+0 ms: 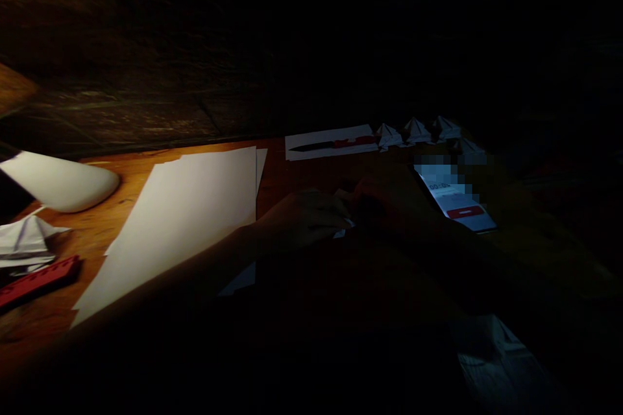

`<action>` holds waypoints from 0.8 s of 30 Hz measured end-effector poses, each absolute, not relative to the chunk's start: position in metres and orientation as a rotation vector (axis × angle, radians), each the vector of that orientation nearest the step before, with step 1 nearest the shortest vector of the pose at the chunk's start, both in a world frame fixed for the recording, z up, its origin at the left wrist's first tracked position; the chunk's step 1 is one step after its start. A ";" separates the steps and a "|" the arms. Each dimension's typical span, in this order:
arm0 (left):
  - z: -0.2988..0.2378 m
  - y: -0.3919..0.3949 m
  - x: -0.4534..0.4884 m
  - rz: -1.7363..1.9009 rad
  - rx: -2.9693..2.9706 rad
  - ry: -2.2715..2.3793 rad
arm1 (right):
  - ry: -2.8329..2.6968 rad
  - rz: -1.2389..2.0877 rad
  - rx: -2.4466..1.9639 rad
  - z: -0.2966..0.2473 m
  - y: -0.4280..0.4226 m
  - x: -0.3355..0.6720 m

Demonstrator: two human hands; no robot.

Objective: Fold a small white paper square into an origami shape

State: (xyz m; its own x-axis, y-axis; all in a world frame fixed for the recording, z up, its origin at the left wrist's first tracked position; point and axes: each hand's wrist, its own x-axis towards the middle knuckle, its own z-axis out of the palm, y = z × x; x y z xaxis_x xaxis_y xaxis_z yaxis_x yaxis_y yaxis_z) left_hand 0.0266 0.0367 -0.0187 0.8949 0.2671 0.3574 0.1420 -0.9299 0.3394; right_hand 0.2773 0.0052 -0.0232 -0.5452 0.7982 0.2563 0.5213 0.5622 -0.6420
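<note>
In the dim middle of the table, my left hand reaches in with its fingers bent over a small piece of folded white paper. My right hand, deep in shadow, closes on the paper from the other side. Only slips of the paper show between the fingers; its full shape is hidden. Left of my hands lies a stack of white paper sheets. A knife with a dark blade and red handle rests on a white strip of paper behind them.
Several folded paper pieces stand at the back right, beside the knife. A lit phone lies to the right. At left are a white rounded object, a folded paper shape and a red strip. Crumpled paper shows dimly lower right.
</note>
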 end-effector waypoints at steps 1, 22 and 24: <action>-0.019 0.037 0.027 0.585 2.758 0.309 | -2.265 0.682 -1.072 -0.022 0.004 0.277; -0.015 0.037 0.027 0.470 2.921 0.237 | -2.231 0.757 -1.030 -0.018 -0.003 0.273; -0.014 0.036 0.028 0.421 2.919 0.252 | -2.234 0.752 -1.051 -0.018 -0.004 0.271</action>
